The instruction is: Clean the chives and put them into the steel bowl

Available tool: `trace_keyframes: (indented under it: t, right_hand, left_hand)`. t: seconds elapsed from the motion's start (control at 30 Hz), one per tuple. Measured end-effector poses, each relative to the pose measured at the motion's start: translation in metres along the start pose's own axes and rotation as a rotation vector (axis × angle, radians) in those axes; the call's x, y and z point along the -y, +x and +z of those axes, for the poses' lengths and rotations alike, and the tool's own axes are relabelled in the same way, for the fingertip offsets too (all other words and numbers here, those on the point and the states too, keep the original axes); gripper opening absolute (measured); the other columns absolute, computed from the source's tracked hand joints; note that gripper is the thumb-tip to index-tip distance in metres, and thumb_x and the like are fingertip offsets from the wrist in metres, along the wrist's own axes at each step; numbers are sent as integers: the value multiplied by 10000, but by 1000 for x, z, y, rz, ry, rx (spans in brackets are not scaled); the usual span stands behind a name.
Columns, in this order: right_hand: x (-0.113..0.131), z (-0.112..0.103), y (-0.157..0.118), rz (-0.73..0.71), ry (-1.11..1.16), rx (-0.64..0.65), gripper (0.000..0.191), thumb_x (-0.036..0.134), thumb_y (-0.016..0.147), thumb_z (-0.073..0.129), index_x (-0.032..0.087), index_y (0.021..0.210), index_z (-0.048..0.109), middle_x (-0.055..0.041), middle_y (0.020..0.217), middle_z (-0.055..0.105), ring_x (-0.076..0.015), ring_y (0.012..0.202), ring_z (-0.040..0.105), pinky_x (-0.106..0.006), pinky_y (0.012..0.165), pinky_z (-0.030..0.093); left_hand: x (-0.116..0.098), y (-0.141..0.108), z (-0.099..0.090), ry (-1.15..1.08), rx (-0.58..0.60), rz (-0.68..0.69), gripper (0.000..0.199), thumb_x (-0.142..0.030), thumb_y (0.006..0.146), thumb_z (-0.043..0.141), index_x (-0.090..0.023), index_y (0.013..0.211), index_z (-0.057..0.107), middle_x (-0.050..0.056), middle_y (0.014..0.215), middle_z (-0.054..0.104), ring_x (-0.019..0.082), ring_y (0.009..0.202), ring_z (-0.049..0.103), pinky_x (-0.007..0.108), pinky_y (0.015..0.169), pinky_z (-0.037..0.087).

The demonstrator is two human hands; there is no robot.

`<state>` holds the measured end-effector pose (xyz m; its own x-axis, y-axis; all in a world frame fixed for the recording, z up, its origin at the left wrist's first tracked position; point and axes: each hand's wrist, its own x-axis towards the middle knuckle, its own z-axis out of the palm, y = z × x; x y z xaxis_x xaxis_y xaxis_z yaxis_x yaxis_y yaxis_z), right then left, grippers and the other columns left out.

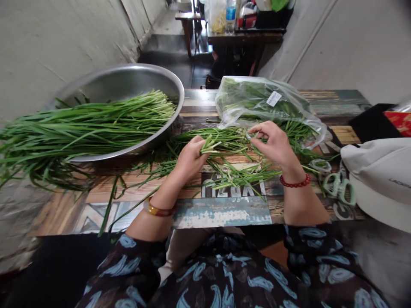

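Note:
My left hand (192, 159) is closed around a small bunch of garlic chives (210, 145), pale cut ends pointing right. To the right, my right hand (272, 143) is raised with thumb and fingers pinched together. Something small and whitish shows at its fingertips, too small to name. Loose chives (237, 175) lie scattered on the table between and below the hands. Just beyond the right hand is a clear plastic bag (253, 96) with more chives inside. A big pile of chives (128, 122) rests in a steel basin (180, 92) on the left, leaves hanging over its rim.
Green-handled scissors (338, 188) lie at the right, beside a white cap (379, 175). The patterned wooden table (224, 211) has its near edge against my body. Another table (247, 37) with a water bottle (230, 17) stands farther back. Walls flank both sides.

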<state>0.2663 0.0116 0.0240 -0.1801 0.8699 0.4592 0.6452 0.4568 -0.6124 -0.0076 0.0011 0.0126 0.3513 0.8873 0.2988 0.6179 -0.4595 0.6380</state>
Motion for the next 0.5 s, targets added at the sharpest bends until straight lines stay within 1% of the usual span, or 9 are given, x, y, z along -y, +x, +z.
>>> trace_keyframes:
  t: [0.03,0.1,0.13,0.2,0.27,0.33,0.4,0.5]
  right_hand:
    - [-3,0,0,-15,-20,57,133,201,821,627,222,902,730,-60,964,695,-196,823,630,-350,797,500]
    - [-6,4,-1,-52,-55,170,157,190,831,616,219,911,748,-65,958,707,-215,873,637,-363,831,489]
    - [-7,7,-2,-70,-88,221,151,189,833,620,219,895,755,-67,949,713,-226,893,635,-375,851,478]
    - [-7,12,-4,-94,-192,291,144,193,834,636,224,891,764,-74,968,718,-246,912,621,-404,873,454]
    - [-8,16,-5,-99,-308,319,133,206,839,648,229,895,766,-85,1000,713,-263,927,603,-426,873,434]
    - [-8,18,-5,-103,-356,322,115,231,854,645,227,876,758,-89,1013,709,-271,942,594,-431,869,422]
    - [-7,18,-4,-120,-297,310,134,251,885,617,219,863,745,-82,992,715,-256,929,606,-412,864,425]
    - [-3,18,-2,-153,-113,271,176,264,922,568,212,886,732,-60,905,723,-216,856,631,-362,827,446]
  left_hand:
    - [1,1,-1,-86,-36,-29,240,-279,895,522,-180,678,536,35,767,572,161,756,553,270,705,427]
    - [0,1,-3,-269,-83,-133,243,-332,902,521,-175,719,554,26,730,596,153,724,574,266,703,447]
    - [0,1,-4,-354,-96,-191,234,-351,902,524,-176,752,560,13,690,594,144,677,572,258,675,450]
    - [-2,0,-4,-479,-129,-277,205,-372,885,553,-183,806,559,-33,586,541,118,549,513,236,584,422]
    - [-3,0,-3,-519,-175,-310,196,-377,844,608,-186,821,570,-66,522,473,99,481,435,225,523,375]
    - [-3,0,-1,-510,-190,-317,220,-392,808,647,-176,800,606,-62,521,474,99,498,439,226,525,370]
    - [-2,0,1,-483,-173,-311,261,-422,796,657,-161,783,652,-31,572,550,120,580,516,233,580,409]
    - [-3,-1,3,-450,-142,-280,322,-458,810,647,-144,842,716,23,741,683,160,728,609,254,690,464]
